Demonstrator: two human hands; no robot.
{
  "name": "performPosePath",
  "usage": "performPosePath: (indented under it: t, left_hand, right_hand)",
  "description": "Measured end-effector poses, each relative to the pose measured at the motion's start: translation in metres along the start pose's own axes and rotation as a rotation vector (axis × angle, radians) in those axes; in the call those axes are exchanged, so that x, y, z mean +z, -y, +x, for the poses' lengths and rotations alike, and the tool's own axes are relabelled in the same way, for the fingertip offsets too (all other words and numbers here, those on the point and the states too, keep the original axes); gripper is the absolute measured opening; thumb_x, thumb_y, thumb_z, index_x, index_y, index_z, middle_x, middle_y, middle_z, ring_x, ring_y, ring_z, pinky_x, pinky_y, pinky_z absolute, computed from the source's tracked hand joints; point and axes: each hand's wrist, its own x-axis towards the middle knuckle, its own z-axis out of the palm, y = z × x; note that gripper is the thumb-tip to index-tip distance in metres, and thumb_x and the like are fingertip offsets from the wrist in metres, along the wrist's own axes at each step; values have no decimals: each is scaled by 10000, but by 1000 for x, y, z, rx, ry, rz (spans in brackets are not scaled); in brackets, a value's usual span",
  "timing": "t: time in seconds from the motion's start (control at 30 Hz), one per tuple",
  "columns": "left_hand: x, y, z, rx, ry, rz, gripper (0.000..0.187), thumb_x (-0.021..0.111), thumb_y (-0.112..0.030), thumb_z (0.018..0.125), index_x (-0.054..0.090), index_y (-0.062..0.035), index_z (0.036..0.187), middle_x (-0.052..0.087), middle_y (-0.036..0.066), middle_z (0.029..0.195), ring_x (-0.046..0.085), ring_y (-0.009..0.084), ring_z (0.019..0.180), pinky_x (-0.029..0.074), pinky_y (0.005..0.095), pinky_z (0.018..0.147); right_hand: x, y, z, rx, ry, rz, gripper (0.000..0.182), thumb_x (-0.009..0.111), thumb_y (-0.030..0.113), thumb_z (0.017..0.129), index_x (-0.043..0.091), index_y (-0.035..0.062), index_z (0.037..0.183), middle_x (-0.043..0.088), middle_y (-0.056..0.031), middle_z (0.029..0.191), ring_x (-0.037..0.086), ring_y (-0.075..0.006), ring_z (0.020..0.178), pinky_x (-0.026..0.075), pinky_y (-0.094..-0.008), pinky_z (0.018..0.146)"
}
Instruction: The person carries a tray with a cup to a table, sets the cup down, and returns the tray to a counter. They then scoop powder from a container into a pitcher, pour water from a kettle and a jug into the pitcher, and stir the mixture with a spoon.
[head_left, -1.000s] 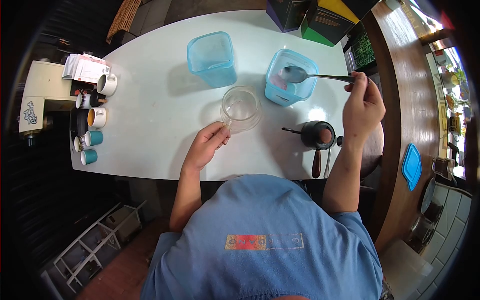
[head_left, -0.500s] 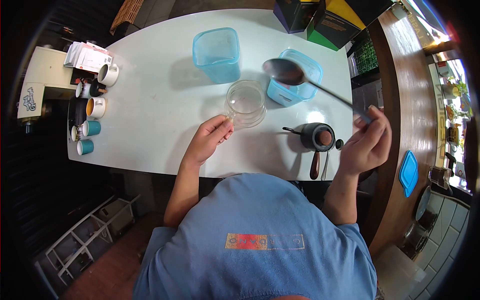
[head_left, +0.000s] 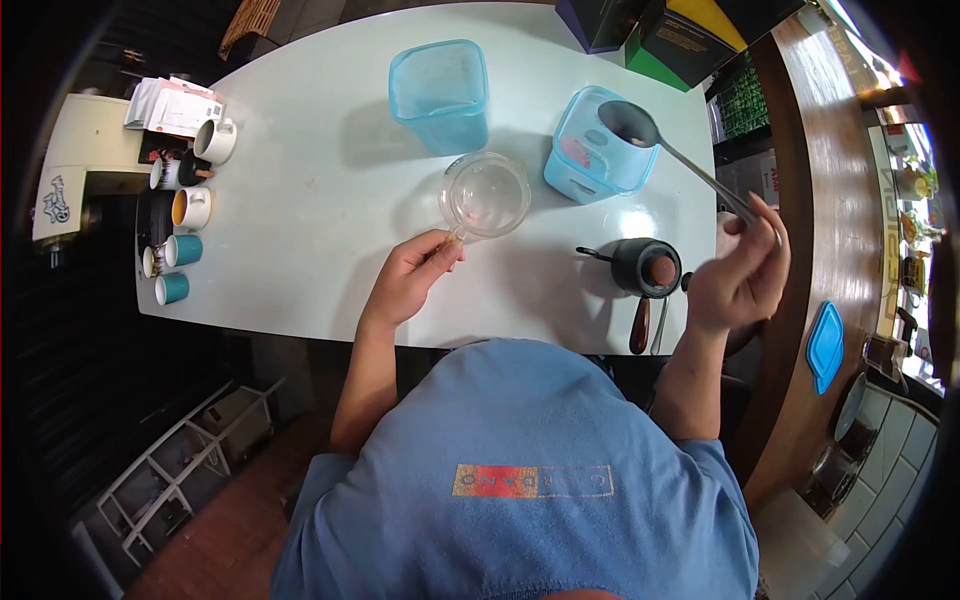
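Observation:
My left hand (head_left: 412, 275) is closed on the handle of a clear glass cup (head_left: 488, 192). In my right hand (head_left: 742, 265) is the end of a long metal spoon (head_left: 700, 172), whose dark bowl hangs over the right blue plastic container (head_left: 590, 187). Something pinkish shows inside that container. A second blue container (head_left: 440, 98) stands behind the glass cup. Nearer to me, below my right hand's spoon, sits a dark round pot (head_left: 640, 268) with a brown knob-like piece on top and a brown handle. A thin metal utensil (head_left: 662, 328) lies beside it.
Several cups (head_left: 192, 207) line the white table's (head_left: 270, 200) left end, with papers (head_left: 172, 108) behind them. Dark boxes with coloured edges (head_left: 685, 42) stand at the back right. A blue lid (head_left: 825, 347) rests on the wooden counter (head_left: 790, 400) to the right.
The spoon's bowl has moved right and up, away from the glass cup. My left hand has tipped and shifted the cup slightly left. The view has shifted a little.

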Motion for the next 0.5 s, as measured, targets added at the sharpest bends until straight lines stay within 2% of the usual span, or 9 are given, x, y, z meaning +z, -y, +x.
performPosePath:
  t: [0.1,0.2,0.5]
  left_hand:
    - [-2,3,-1,19,7,-32,229,532,-214,938,603,-12,856,547,-4,782,460,85,712,392,229,669]
    - [-3,6,-1,22,14,-42,222,540,-209,933,602,-11,854,542,-6,778,449,83,706,383,228,661]
    - [-2,8,-3,15,-13,-60,221,547,-201,927,600,-4,841,520,-14,749,427,74,685,361,218,632]
  right_hand:
    - [13,2,8,-122,323,-250,101,568,-50,825,647,-32,885,610,-86,691,560,-156,584,449,-264,574]
    - [30,-6,2,-65,442,-251,76,599,-5,822,647,-4,881,634,-89,736,580,-196,643,456,-291,598]
    - [47,-21,-8,-29,510,-263,79,596,60,839,646,8,873,653,-102,778,591,-243,674,471,-324,642]
